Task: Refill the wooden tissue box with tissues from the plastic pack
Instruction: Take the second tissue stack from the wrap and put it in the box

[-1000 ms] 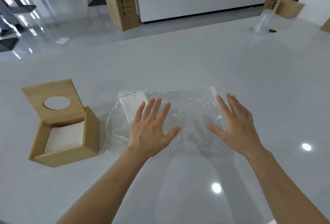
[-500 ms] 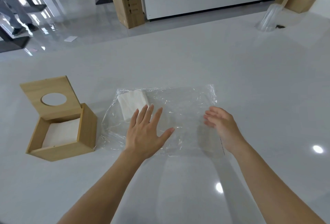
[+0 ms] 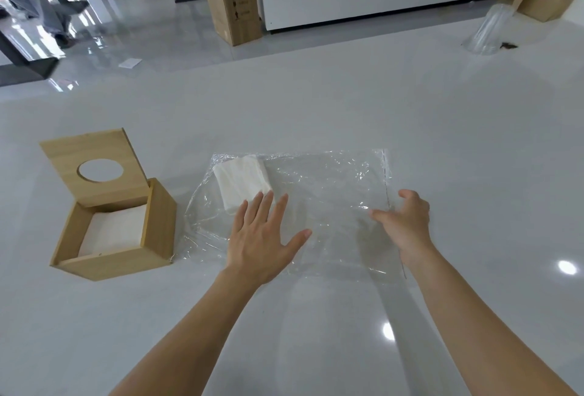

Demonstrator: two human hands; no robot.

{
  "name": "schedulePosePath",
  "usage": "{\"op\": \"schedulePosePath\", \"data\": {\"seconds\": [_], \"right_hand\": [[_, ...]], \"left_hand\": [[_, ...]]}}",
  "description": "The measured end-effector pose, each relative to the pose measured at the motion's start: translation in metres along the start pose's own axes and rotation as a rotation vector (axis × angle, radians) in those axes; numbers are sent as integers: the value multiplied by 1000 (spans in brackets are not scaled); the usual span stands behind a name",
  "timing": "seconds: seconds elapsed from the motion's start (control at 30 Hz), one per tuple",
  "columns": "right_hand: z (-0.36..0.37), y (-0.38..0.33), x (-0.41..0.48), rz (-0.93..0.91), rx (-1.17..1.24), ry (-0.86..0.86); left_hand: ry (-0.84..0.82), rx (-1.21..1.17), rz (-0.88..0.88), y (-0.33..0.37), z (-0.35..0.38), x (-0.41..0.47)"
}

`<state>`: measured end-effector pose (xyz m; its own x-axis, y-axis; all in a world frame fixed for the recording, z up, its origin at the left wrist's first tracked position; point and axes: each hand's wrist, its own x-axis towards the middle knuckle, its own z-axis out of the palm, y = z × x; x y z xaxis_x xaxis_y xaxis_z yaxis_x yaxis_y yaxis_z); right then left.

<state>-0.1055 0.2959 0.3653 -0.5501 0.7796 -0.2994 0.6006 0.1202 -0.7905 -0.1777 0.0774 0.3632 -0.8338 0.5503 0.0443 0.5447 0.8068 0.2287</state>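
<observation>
The plastic pack (image 3: 319, 206) lies flat on the glossy white table (image 3: 347, 105), near the centre of the view, its long side running left to right. It is clear, thin and wrinkled, with bright creases across its top surface and a faint dashed line along its right-hand edge. It is nearly spent: a small white stack of tissues (image 3: 241, 181) sits in its far-left corner, tilted slightly, and the remainder of the pack is see-through down to the table. The wooden tissue box (image 3: 126, 231) stands on the table just left of the pack, close to its left edge; whether they touch cannot be told. The box is light-coloured wood, square, open at the top, and holds white tissue inside. Its lid (image 3: 93, 168) is raised and leans back at the far side, showing an oval opening. The left hand (image 3: 262, 237) is spread open, palm down, fingers apart, resting on the left half of the pack with the fingertips at the near edge of the tissue stack; it grasps nothing. The right hand (image 3: 403, 225) is over the pack's right end, fingers half-curled and slightly blurred; whether it pinches the film cannot be determined.
</observation>
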Motion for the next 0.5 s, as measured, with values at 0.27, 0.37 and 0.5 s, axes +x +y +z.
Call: {"op": "schedulePosePath", "data": {"seconds": [0.27, 0.37, 0.5], "right_hand": [[-6, -2, -5, -40, 221, 64], [-9, -1, -4, -83, 294, 46], [-14, -4, -7, -74, 408, -65]], "left_hand": [[-17, -26, 12, 0, 5, 2], [77, -79, -11, 6, 1, 5], [126, -295, -22, 33, -15, 5]]}}
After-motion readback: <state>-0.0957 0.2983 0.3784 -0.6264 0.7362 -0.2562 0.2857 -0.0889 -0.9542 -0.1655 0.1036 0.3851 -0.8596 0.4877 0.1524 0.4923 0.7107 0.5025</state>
